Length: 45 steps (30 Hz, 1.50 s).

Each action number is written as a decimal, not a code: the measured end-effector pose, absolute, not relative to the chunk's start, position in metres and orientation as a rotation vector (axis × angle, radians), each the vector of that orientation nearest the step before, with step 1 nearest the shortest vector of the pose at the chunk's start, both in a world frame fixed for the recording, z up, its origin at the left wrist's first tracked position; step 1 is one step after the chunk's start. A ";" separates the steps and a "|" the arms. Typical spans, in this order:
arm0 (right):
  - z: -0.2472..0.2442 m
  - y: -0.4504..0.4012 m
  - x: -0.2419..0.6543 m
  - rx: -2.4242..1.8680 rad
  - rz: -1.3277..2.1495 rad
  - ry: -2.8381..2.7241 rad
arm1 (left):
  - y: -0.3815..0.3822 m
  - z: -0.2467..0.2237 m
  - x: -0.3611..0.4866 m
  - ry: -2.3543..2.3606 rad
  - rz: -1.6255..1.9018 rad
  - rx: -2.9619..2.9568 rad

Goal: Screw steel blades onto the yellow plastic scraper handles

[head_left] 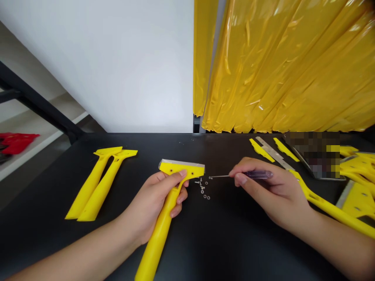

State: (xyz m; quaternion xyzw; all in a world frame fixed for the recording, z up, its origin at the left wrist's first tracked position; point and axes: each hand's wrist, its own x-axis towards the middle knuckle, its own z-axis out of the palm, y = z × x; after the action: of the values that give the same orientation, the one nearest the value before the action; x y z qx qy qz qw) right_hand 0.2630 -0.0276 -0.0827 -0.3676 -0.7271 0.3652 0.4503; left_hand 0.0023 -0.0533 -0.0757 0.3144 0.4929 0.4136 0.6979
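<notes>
My left hand (164,199) is closed around the neck of a yellow scraper (159,230), its thumb pressed on the head below the blade. Two dark holes show in that head. In my right hand (272,191) is a screwdriver (256,175) with a clear purplish handle, its thin shaft pointing left. The tip is at a small metal piece, a screw or nut too small to tell. Several tiny nuts (205,196) and screws (200,182) lie on the black table between the hands.
Two yellow scraper handles (99,187) lie at the left. At the right are loose yellow strips (261,150), a metal blade strip (272,152), another long yellow handle (336,207) and a pile of scraper parts (357,199). A blurred-out dark object (313,156) stands near them. Yellow plastic sheeting (281,70) hangs behind.
</notes>
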 end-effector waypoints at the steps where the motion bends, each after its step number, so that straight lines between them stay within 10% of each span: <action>1: -0.082 -0.029 0.263 -0.900 0.923 -1.768 | -0.053 -0.076 0.002 1.097 0.919 0.706; 14: -0.084 -0.031 0.260 -0.755 1.450 -1.271 | -0.065 -0.074 0.012 1.037 0.779 0.565; 45: -0.087 -0.027 0.259 -0.740 1.468 -1.288 | -0.065 -0.072 0.011 0.983 0.800 0.542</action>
State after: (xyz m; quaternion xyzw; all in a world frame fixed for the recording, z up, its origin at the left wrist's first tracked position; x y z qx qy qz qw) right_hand 0.2590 -0.0268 -0.0873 -0.3064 -0.5331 0.6076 0.5027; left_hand 0.0108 -0.0654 -0.0722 0.2501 0.4537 0.3690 0.7717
